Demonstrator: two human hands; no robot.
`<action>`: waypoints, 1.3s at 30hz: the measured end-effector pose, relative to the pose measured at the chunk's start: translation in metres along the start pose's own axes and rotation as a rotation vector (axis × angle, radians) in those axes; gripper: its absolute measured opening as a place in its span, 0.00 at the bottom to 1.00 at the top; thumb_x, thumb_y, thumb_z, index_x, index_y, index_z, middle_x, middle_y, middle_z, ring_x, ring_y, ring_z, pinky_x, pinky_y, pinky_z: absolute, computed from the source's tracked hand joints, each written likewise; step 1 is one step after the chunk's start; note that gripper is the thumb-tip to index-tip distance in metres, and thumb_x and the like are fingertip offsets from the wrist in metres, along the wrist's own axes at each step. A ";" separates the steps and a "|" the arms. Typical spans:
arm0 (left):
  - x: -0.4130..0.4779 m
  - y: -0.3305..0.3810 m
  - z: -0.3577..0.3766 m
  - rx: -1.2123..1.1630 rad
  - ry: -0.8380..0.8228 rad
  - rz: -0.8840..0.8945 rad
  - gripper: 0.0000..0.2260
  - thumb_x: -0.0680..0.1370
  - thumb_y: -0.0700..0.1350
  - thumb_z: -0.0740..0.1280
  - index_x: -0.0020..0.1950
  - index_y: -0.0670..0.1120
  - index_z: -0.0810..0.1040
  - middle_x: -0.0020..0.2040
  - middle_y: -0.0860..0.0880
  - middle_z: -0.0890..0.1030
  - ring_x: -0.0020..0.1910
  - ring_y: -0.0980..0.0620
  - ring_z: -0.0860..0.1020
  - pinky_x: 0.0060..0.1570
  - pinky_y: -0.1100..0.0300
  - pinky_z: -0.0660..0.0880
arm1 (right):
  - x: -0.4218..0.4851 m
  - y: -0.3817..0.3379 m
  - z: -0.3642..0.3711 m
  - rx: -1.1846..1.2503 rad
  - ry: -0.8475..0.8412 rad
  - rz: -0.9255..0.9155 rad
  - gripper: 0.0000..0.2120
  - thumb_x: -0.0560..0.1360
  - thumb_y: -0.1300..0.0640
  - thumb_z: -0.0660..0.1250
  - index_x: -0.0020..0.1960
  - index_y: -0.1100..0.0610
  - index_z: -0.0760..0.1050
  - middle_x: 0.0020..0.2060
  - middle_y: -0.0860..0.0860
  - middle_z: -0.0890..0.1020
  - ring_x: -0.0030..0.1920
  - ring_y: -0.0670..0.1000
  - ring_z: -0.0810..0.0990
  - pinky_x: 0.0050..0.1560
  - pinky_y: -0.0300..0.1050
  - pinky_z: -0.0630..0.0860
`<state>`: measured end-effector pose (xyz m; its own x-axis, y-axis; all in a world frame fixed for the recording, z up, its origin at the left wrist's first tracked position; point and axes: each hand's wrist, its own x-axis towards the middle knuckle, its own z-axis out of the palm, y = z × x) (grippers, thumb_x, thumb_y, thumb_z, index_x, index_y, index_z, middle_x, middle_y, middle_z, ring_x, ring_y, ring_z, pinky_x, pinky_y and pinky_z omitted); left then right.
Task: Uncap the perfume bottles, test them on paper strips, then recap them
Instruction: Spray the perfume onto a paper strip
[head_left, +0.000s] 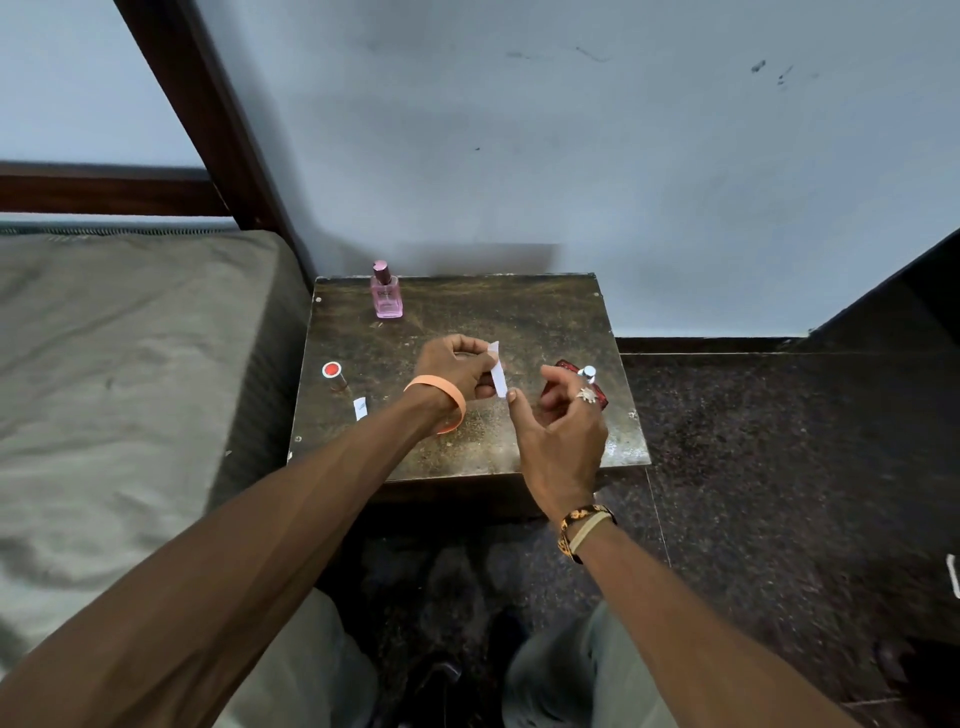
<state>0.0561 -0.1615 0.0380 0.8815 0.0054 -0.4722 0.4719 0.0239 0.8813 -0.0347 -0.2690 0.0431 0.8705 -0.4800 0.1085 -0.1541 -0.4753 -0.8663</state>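
Pinching a narrow white paper strip (497, 370) between thumb and curled fingers, your left hand (457, 366) holds it nearly upright above the middle of the small dark scuffed wooden table (519, 312). Your right hand (561, 426) hangs just beside it, fingers loosely bent and gripping nothing, thumb tip close to the strip's lower end (whether it touches I cannot tell). That hand stands in front of the red glass perfume bottle (601, 398) at the table's right edge and hides most of it; only its bare silver spray nozzle (588, 372) and some red glass show past your ringed finger. Near the table's left edge stands a round red-topped cap (332, 371), with a second short white paper strip (359, 408) lying flat near it. A pink glass perfume bottle (387, 299), capped, stands at the far left corner, well apart from both hands. An orange wristband (447, 400) circles your left wrist. A grey-green bed (130, 389) runs along the table's left side.
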 end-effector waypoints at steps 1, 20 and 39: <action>-0.001 0.002 0.001 -0.002 0.002 0.012 0.04 0.75 0.34 0.68 0.44 0.42 0.76 0.41 0.40 0.83 0.37 0.48 0.83 0.35 0.56 0.81 | -0.001 0.003 -0.005 -0.011 0.048 -0.041 0.18 0.70 0.51 0.76 0.57 0.50 0.75 0.44 0.45 0.73 0.45 0.47 0.74 0.46 0.45 0.77; 0.000 -0.011 0.013 0.029 -0.101 -0.081 0.03 0.76 0.37 0.69 0.43 0.42 0.76 0.42 0.43 0.81 0.43 0.46 0.80 0.50 0.44 0.80 | 0.041 0.040 -0.018 0.362 -0.184 0.323 0.23 0.71 0.55 0.77 0.64 0.58 0.76 0.51 0.51 0.83 0.51 0.48 0.83 0.44 0.38 0.81; -0.107 0.055 -0.005 -0.166 -0.241 -0.090 0.05 0.79 0.36 0.61 0.47 0.40 0.76 0.41 0.41 0.81 0.42 0.44 0.81 0.44 0.46 0.81 | 0.005 -0.064 -0.067 0.577 -0.312 0.024 0.33 0.71 0.54 0.73 0.74 0.47 0.66 0.51 0.51 0.83 0.52 0.55 0.84 0.48 0.52 0.83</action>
<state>-0.0127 -0.1561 0.1366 0.8238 -0.2414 -0.5129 0.5570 0.1767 0.8115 -0.0518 -0.2900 0.1317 0.9780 -0.2079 0.0151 0.0253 0.0465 -0.9986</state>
